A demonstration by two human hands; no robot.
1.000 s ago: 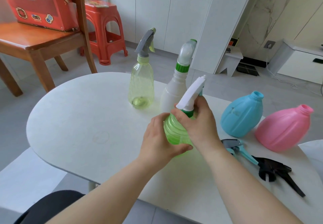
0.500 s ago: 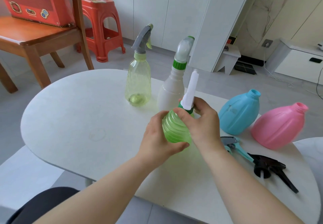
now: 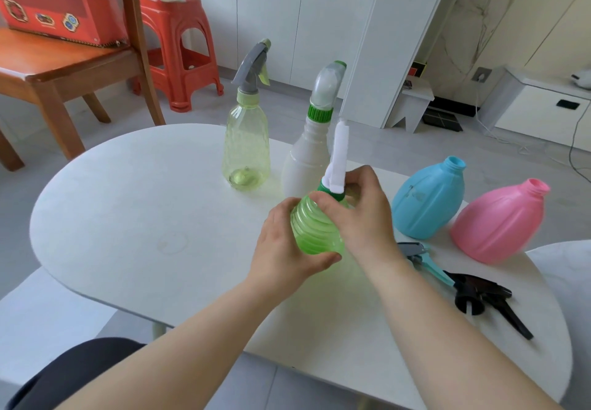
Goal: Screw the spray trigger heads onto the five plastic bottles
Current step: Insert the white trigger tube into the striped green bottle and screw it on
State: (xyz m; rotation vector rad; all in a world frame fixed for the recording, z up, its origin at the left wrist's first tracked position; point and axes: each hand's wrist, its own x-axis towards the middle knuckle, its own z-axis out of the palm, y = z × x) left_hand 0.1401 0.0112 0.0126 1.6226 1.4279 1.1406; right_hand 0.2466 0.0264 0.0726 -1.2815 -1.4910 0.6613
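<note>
Left hand (image 3: 284, 250) clamps the ribbed green plastic bottle (image 3: 315, 229) above the white surface (image 3: 128, 218); right hand (image 3: 358, 214) pinches the collar of its white trigger head (image 3: 339, 157), whose long axis points up and away.

Both hands (image 3: 319, 227) on green bottle (image 3: 315, 230) — white trigger head (image 3: 338, 160) upright

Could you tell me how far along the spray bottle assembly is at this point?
Done: the clear bottle and white bottle carry heads. In hand: left hand grips the green bottle; right hand turns its collar. Left: blue bottle and pink bottle, open, two heads lying loose.
</note>
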